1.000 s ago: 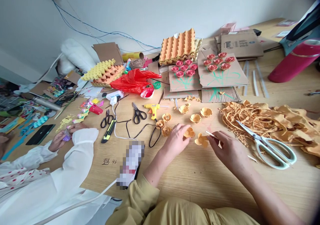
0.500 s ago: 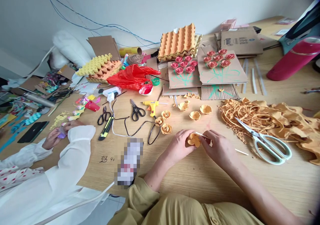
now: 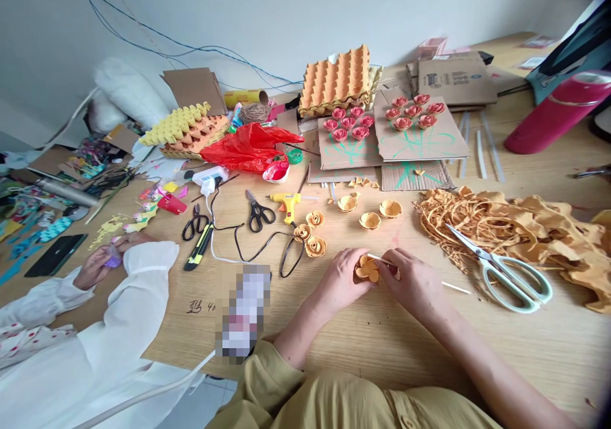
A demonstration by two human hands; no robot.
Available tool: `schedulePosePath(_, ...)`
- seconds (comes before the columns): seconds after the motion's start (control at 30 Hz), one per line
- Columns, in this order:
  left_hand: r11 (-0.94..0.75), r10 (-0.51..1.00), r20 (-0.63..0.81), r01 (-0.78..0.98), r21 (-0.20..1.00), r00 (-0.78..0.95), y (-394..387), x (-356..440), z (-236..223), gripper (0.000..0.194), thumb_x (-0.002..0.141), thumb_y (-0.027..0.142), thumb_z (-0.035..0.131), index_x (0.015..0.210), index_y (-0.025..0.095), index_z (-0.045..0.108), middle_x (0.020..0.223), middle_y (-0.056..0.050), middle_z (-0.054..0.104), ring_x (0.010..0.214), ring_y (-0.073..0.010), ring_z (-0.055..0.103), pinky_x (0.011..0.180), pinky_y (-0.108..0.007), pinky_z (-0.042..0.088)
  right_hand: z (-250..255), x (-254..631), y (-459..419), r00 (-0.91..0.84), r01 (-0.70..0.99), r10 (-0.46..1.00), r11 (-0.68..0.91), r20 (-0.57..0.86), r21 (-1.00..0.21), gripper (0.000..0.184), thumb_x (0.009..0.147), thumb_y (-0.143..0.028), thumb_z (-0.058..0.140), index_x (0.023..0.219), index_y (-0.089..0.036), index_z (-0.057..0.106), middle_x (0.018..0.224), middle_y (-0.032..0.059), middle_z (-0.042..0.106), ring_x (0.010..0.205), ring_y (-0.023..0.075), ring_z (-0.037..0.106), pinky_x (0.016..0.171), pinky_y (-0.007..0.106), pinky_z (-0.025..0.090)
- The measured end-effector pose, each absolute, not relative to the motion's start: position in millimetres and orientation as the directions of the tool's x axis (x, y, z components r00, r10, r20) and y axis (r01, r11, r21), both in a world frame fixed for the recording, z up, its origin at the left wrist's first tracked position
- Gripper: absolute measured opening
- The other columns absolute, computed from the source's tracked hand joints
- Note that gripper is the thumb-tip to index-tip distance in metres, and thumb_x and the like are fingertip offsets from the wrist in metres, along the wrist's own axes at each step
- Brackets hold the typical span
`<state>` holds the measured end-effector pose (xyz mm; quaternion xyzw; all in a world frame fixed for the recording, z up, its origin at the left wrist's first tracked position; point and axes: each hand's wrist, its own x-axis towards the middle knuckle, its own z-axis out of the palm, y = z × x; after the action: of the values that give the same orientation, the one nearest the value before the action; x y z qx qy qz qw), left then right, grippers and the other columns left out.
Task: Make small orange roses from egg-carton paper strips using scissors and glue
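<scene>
Near the front of the table, my left hand [image 3: 344, 276] is closed round an orange egg-carton flower [image 3: 367, 268] with its petals spread. My right hand [image 3: 411, 281] pinches a thin white stick [image 3: 380, 259], whose far end lies over the flower's top edge; its fingers also touch the flower's right side. Beyond my left hand lie several finished orange rolled flowers [image 3: 316, 246]. Several open cup-shaped orange flowers [image 3: 370, 221] sit farther back. A second white stick [image 3: 457, 288] lies to the right of my right hand, partly hidden by it.
Large scissors [image 3: 513, 276] lie beside orange carton scraps [image 3: 525, 219] on the right. A yellow glue gun [image 3: 286, 206], black scissors [image 3: 260, 212] and a cutter [image 3: 199, 247] lie left of centre. Red flowers stand on cardboard [image 3: 420, 142] behind. A co-worker's white sleeve [image 3: 143, 289] is at left.
The whole view has shifted slightly, with things a little farther left. My hands keep hold of the flower and the stick, almost in the same pose.
</scene>
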<state>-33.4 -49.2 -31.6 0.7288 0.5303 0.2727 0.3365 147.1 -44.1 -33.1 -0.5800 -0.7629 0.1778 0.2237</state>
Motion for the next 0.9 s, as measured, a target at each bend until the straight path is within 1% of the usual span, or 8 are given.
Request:
schedulePosePath(0.23,-0.252,0.95,0.084,0.578,0.776,0.302,-49.2,-33.4,-34.9,0.051,0.075,0.012,0.076,0.121,0.02,0.057,0.117,-0.007,0.068,0.11,-0.0246,0.063,0.098,-0.039,0.05,-32.9,144.1,-44.2,-0.208,0.808,0.969,0.248,0.135,-0.534,0.027,0.096,-0.043,0.052,0.079,-0.023,0.057,0.073,-0.001,0.062,0.06,0.0147,0.056,0.056,0.026,0.032)
schedulePosePath(0.43,-0.251,0.965,0.137,0.641,0.726,0.223,-34.9,-43.9,-25.3,0.046,0.079,0.012,0.073,0.121,0.021,0.057,0.116,-0.008,0.066,0.11,-0.0235,0.063,0.099,-0.039,0.052,-29.0,148.2,-43.6,-0.189,0.783,0.965,0.26,0.181,-0.566,0.025,0.097,-0.045,0.052,0.086,-0.023,0.058,0.075,-0.001,0.063,0.06,0.0147,0.057,0.056,0.026,0.034)
schedulePosePath(0.53,-0.208,0.978,0.118,0.72,0.662,0.174,-21.6,-48.7,-23.5,0.047,0.081,0.015,0.074,0.124,0.019,0.056,0.122,-0.011,0.064,0.116,-0.0255,0.062,0.103,-0.043,0.051,-28.3,150.8,-42.5,-0.189,0.768,0.961,0.272,0.2,-0.58,0.022,0.097,-0.041,0.052,0.085,-0.023,0.057,0.075,-0.0009,0.062,0.06,0.0146,0.057,0.057,0.026,0.036)
schedulePosePath(0.63,-0.183,0.981,0.056,0.799,0.572,0.184,-14.0,-49.1,-23.7,0.046,0.083,0.015,0.072,0.126,0.016,0.056,0.124,-0.014,0.062,0.119,-0.0276,0.062,0.105,-0.045,0.051,-28.9,153.4,-41.6,-0.197,0.752,0.957,0.287,0.212,-0.594,0.02,0.097,-0.037,0.053,0.085,-0.022,0.057,0.076,-0.0009,0.062,0.062,0.0146,0.06,0.058,0.027,0.038)
schedulePosePath(0.7,-0.187,0.98,0.041,0.837,0.515,0.194,-13.8,-48.4,-22.0,0.05,0.083,0.018,0.072,0.13,0.014,0.054,0.126,-0.016,0.062,0.121,-0.0294,0.06,0.106,-0.046,0.05,-29.3,155.6,-41.2,-0.197,0.743,0.955,0.292,0.22,-0.602,0.019,0.097,-0.036,0.053,0.086,-0.022,0.057,0.076,-0.0005,0.062,0.063,0.0145,0.06,0.06,0.027,0.039)
schedulePosePath(0.8,-0.235,0.972,0.08,0.866,0.442,0.223,-15.2,-46.8,-13.6,0.06,0.081,0.023,0.076,0.135,0.014,0.051,0.131,-0.017,0.059,0.127,-0.0318,0.056,0.109,-0.049,0.047,-28.1,160.0,-40.5,-0.185,0.734,0.953,0.296,0.24,-0.611,0.02,0.098,-0.038,0.052,0.09,-0.021,0.06,0.077,0.0,0.061,0.061,0.0144,0.058,0.061,0.028,0.04)
schedulePosePath(0.83,-0.261,0.965,0.104,0.867,0.424,0.24,-14.5,-45.4,-9.7,0.059,0.082,0.024,0.076,0.135,0.014,0.051,0.131,-0.016,0.06,0.126,-0.0317,0.055,0.108,-0.048,0.047,-27.0,161.7,-40.2,-0.184,0.728,0.949,0.307,0.256,-0.613,0.021,0.098,-0.039,0.052,0.091,-0.021,0.06,0.077,0.0002,0.06,0.061,0.0145,0.057,0.062,0.029,0.041)
schedulePosePath(0.9,-0.312,0.95,0.156,0.863,0.398,0.272,-9.5,-39.6,-2.5,0.049,0.085,0.023,0.072,0.131,0.017,0.055,0.127,-0.013,0.061,0.122,-0.0294,0.057,0.106,-0.046,0.048,-24.1,165.5,-39.4,-0.191,0.704,0.933,0.347,0.306,-0.619,0.023,0.1,-0.038,0.049,0.093,-0.02,0.061,0.08,0.0015,0.06,0.065,0.0152,0.057,0.065,0.029,0.042)
